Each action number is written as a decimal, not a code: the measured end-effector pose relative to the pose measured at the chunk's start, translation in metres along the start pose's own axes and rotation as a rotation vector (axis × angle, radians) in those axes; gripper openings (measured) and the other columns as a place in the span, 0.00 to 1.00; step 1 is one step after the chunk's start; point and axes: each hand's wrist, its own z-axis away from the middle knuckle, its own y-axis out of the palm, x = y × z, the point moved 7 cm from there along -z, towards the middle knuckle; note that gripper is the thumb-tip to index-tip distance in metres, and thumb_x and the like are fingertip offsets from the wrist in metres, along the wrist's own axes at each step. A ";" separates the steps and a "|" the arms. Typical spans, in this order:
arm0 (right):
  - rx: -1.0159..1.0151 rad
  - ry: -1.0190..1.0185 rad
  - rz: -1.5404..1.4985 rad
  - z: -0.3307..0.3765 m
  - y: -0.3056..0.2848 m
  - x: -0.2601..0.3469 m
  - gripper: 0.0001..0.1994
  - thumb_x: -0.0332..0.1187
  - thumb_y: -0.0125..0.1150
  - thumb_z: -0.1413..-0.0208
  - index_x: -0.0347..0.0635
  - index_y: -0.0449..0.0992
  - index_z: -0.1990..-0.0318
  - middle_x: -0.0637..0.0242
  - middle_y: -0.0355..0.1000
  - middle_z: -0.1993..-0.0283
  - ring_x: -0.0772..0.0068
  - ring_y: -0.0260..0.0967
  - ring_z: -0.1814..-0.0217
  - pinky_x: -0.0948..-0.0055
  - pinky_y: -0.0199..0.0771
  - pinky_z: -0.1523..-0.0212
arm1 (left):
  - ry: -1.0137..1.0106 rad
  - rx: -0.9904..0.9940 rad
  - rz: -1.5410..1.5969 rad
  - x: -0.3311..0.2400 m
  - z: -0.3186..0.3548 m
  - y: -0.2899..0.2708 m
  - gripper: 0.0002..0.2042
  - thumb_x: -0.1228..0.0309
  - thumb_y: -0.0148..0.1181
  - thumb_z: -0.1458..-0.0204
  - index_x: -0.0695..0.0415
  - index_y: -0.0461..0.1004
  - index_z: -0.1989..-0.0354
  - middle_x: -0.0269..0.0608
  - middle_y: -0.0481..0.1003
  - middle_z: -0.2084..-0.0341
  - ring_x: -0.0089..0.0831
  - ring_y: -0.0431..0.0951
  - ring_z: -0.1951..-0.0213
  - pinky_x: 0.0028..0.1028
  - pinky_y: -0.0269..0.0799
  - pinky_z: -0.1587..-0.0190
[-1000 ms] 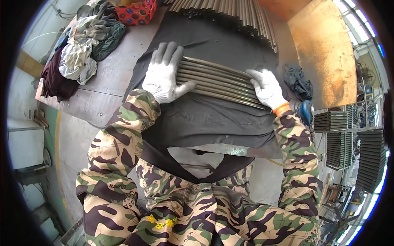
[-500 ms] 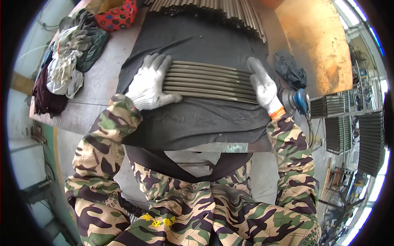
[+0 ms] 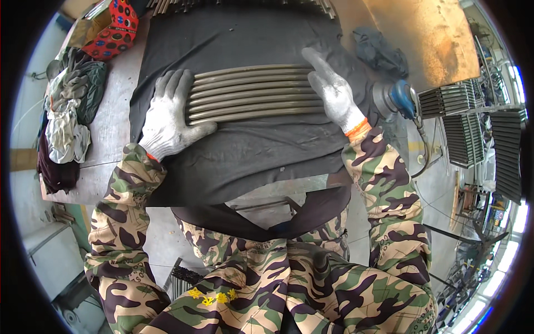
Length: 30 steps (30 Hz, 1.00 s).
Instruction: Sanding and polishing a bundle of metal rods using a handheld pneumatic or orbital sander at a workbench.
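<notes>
Several slim metal tubes [image 3: 253, 92] lie side by side in a flat row on a dark cloth [image 3: 239, 150]. At the row's left ends is my left hand [image 3: 167, 114], in a white knit glove with grey fingertips. Its fingers are stretched out and its thumb stands apart below the lowest tube. My right hand [image 3: 336, 97], gloved alike with an orange cuff, rests flat against the right ends. Its fingers are extended, the uppermost reaching past the top tube. Neither hand wraps round a tube; the palm sides are hidden.
Right of my right hand sits a blue power tool with a round disc [image 3: 403, 99] and a hose. Behind it lies a crumpled dark rag [image 3: 381, 53]. More tubes [image 3: 239, 4] lie at the far edge. A heap of gloves and rags [image 3: 69, 111] is at the left, beside a red patterned bag [image 3: 114, 36].
My view has shifted, so the table's things appear displaced. Both hands stay at the ends of the tubes, and the right hand's fingers look slightly more spread.
</notes>
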 end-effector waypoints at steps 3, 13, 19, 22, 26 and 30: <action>-0.002 0.089 -0.280 -0.007 -0.012 -0.006 0.26 0.37 0.58 0.26 0.35 0.70 0.26 0.55 0.72 0.25 0.64 0.68 0.22 0.68 0.66 0.25 | 0.039 -0.022 0.012 0.000 -0.003 0.002 0.56 0.44 0.78 0.59 0.69 0.61 0.25 0.66 0.65 0.30 0.65 0.61 0.26 0.58 0.56 0.23; -0.189 0.178 0.861 0.047 -0.201 -0.005 0.36 0.46 0.76 0.46 0.50 0.72 0.29 0.49 0.76 0.36 0.44 0.75 0.33 0.53 0.76 0.32 | 0.081 0.024 -0.202 -0.019 -0.012 -0.014 0.51 0.42 0.75 0.54 0.70 0.66 0.30 0.66 0.68 0.33 0.61 0.64 0.28 0.55 0.56 0.25; -0.146 0.186 0.877 0.036 -0.199 -0.002 0.35 0.50 0.76 0.47 0.53 0.75 0.31 0.48 0.78 0.38 0.47 0.77 0.35 0.54 0.77 0.34 | -0.031 -0.033 -0.117 -0.055 -0.030 0.002 0.44 0.43 0.64 0.40 0.69 0.64 0.27 0.66 0.66 0.29 0.63 0.62 0.26 0.58 0.53 0.23; -0.089 0.223 0.876 0.031 -0.216 -0.004 0.30 0.47 0.74 0.47 0.49 0.79 0.37 0.49 0.81 0.47 0.48 0.81 0.43 0.55 0.80 0.41 | 0.003 -0.103 -0.106 -0.047 -0.032 0.009 0.42 0.43 0.63 0.40 0.68 0.68 0.30 0.63 0.70 0.33 0.61 0.66 0.29 0.58 0.56 0.25; -0.128 0.071 0.996 0.025 -0.243 0.037 0.21 0.42 0.72 0.45 0.44 0.81 0.46 0.51 0.80 0.54 0.48 0.80 0.51 0.56 0.80 0.47 | -0.030 -0.199 -0.149 -0.041 -0.033 0.015 0.42 0.42 0.63 0.40 0.68 0.68 0.30 0.63 0.71 0.33 0.60 0.66 0.29 0.57 0.56 0.24; -0.039 -0.022 0.964 0.027 -0.206 0.104 0.20 0.41 0.71 0.44 0.46 0.80 0.45 0.52 0.79 0.49 0.46 0.80 0.48 0.56 0.80 0.43 | -0.054 -0.104 -0.066 -0.051 -0.042 0.000 0.43 0.41 0.62 0.40 0.68 0.68 0.29 0.64 0.70 0.32 0.61 0.65 0.28 0.57 0.54 0.23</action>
